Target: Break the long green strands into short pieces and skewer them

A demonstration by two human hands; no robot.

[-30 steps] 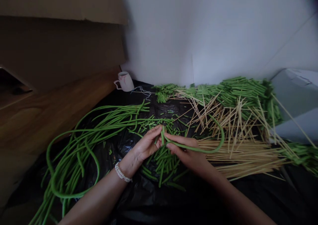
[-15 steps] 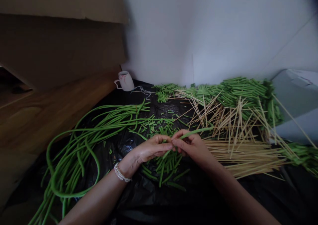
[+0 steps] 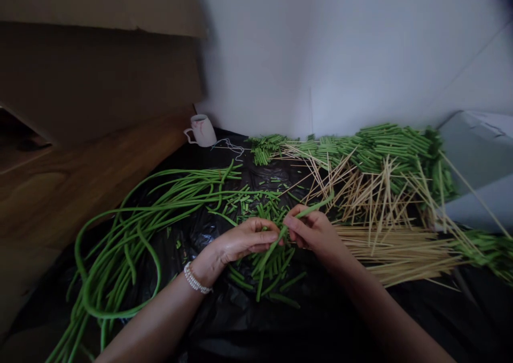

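Note:
My left hand (image 3: 249, 240), with a beaded bracelet at the wrist, pinches a green long bean (image 3: 316, 207) between thumb and fingers. My right hand (image 3: 311, 230) grips the same bean a little to the right, thumb on top. The bean slants from lower left to upper right, and its free tip sticks out past my right fingers. Below both hands lies a heap of short cut bean pieces (image 3: 272, 267), partly covered by them. Whole long beans (image 3: 120, 245) lie in a loose, curling bundle on the left.
Loose wooden skewers (image 3: 393, 250) are piled on the right. Behind them, bean pieces in rows (image 3: 393, 149) lie along the white wall. A white mug (image 3: 203, 132) stands at the back beside some thin string (image 3: 235, 148). Black plastic sheeting (image 3: 228, 325) covers the surface.
My right hand has shifted slightly right, apart from my left fingertips. The bean's free end now points more steeply up and reaches less far right. My left hand has barely moved.

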